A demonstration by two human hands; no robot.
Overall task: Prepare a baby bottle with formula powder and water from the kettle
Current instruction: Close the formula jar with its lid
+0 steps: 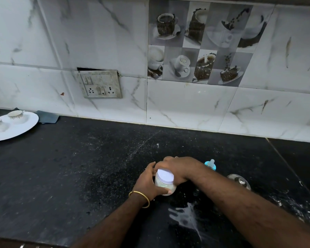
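A small clear jar (164,183) of white powder with a pale lilac lid stands tilted on the black counter (70,167). My left hand (148,181), a gold bangle on its wrist, wraps around the jar's side. My right hand (177,169) reaches across from the right and grips the jar near its lid. Behind my right wrist the blue teat top of the baby bottle (211,164) pokes up; the bottle's body is hidden. A shiny steel lid with a knob (239,181), perhaps the kettle's, shows just past my right forearm.
White powder is spilled on the counter (184,217) near the front edge. A white plate (23,127) with two teacups sits at the far left, a folded blue cloth (47,118) behind it. A socket panel (100,85) is on the tiled wall.
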